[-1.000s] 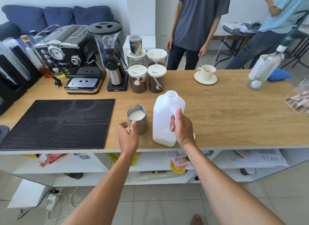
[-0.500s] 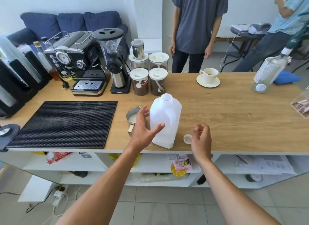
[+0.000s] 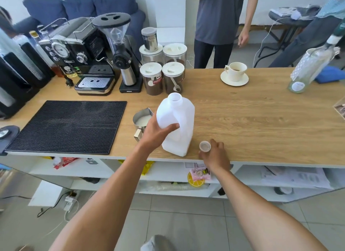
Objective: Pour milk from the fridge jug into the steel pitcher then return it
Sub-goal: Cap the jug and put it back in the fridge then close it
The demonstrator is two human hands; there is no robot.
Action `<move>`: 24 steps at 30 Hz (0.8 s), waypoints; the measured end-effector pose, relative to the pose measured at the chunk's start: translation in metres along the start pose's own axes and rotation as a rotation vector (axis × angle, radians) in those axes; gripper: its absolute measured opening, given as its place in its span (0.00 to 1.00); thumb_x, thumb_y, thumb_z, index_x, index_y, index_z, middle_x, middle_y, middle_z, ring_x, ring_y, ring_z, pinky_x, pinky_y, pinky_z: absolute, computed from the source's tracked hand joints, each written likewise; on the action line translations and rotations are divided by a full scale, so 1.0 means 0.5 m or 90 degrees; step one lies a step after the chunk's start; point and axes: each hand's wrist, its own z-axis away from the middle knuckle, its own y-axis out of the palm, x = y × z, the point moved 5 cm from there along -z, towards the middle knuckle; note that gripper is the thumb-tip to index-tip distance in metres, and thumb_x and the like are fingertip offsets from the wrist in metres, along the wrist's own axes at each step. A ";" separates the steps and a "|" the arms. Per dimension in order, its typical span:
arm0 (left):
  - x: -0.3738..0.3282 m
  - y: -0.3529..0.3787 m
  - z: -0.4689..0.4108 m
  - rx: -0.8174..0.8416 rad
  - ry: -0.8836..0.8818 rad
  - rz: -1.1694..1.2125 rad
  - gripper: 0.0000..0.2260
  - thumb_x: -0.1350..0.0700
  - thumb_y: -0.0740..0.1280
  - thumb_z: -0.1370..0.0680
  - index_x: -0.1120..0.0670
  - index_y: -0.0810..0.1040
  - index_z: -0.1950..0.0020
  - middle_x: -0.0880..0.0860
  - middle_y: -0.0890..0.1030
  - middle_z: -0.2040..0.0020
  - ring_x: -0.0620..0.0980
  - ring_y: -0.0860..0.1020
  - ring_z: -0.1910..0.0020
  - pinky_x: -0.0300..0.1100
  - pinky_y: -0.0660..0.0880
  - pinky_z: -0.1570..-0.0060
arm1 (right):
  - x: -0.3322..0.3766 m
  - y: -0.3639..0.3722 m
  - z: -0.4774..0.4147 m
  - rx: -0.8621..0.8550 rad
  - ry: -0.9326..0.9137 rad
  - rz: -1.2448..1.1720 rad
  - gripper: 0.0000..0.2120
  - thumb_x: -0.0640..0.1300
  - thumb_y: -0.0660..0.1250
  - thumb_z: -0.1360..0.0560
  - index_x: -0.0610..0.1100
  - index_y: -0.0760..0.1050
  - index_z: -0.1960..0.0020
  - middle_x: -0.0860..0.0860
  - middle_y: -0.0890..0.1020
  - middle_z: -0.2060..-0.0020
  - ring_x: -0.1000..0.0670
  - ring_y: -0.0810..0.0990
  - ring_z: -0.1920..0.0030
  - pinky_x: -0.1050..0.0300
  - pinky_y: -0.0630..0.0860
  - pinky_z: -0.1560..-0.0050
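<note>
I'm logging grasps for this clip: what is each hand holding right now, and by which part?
The left hand grips the milk jug around its middle, thumb across the front. The right hand pinches the cap by its rim.

Two arms in shot, and both are bare: left forearm (image 3: 104,200) and right forearm (image 3: 261,204) show uncovered from wrist right down to the bottom edge. Left hand (image 3: 156,134) bare, right hand (image 3: 214,155) bare as well. Low at the bottom edge there's a rounded grey shape (image 3: 157,243), perhaps sock or shoe; too blurred to tell.
</note>
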 end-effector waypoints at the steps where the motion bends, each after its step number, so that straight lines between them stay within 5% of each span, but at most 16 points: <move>1: 0.004 0.000 -0.001 -0.001 -0.005 0.005 0.26 0.53 0.78 0.28 0.46 0.72 0.33 0.43 0.81 0.44 0.39 0.78 0.44 0.37 0.76 0.52 | 0.002 0.002 -0.005 0.003 -0.006 0.007 0.30 0.56 0.68 0.26 0.50 0.64 0.28 0.47 0.69 0.36 0.44 0.74 0.40 0.53 0.73 0.53; 6: 0.013 0.000 -0.001 0.001 -0.018 0.012 0.27 0.47 0.78 0.31 0.46 0.74 0.33 0.45 0.83 0.44 0.45 0.80 0.44 0.46 0.80 0.48 | 0.010 0.005 -0.018 0.005 -0.030 0.021 0.22 0.54 0.66 0.25 0.49 0.70 0.33 0.48 0.71 0.39 0.45 0.76 0.46 0.57 0.70 0.56; 11: 0.010 -0.006 0.001 0.009 -0.020 0.005 0.26 0.47 0.78 0.30 0.46 0.74 0.34 0.44 0.83 0.45 0.44 0.80 0.44 0.43 0.79 0.51 | 0.055 -0.055 -0.020 -0.006 -0.055 -0.291 0.18 0.46 0.70 0.25 0.47 0.73 0.37 0.50 0.79 0.45 0.50 0.79 0.49 0.61 0.71 0.56; 15: 0.005 -0.004 0.004 0.009 -0.022 0.006 0.24 0.50 0.78 0.28 0.47 0.75 0.34 0.43 0.83 0.46 0.39 0.80 0.47 0.33 0.77 0.57 | 0.148 -0.170 -0.010 -0.061 -0.187 -0.356 0.18 0.51 0.73 0.28 0.50 0.75 0.41 0.50 0.81 0.46 0.54 0.79 0.54 0.66 0.71 0.58; 19: 0.005 -0.002 0.005 0.015 -0.024 0.013 0.23 0.52 0.77 0.28 0.48 0.75 0.35 0.41 0.83 0.48 0.32 0.80 0.53 0.26 0.74 0.63 | 0.237 -0.277 0.027 -0.082 -0.321 -0.308 0.24 0.54 0.74 0.29 0.49 0.74 0.36 0.54 0.78 0.47 0.55 0.78 0.54 0.64 0.74 0.52; 24: 0.001 -0.003 0.008 0.013 -0.017 0.023 0.24 0.50 0.78 0.28 0.46 0.75 0.35 0.44 0.84 0.46 0.40 0.81 0.48 0.31 0.75 0.59 | 0.321 -0.310 0.048 -0.029 -0.394 -0.125 0.25 0.49 0.75 0.29 0.49 0.74 0.34 0.54 0.72 0.52 0.55 0.76 0.59 0.59 0.74 0.52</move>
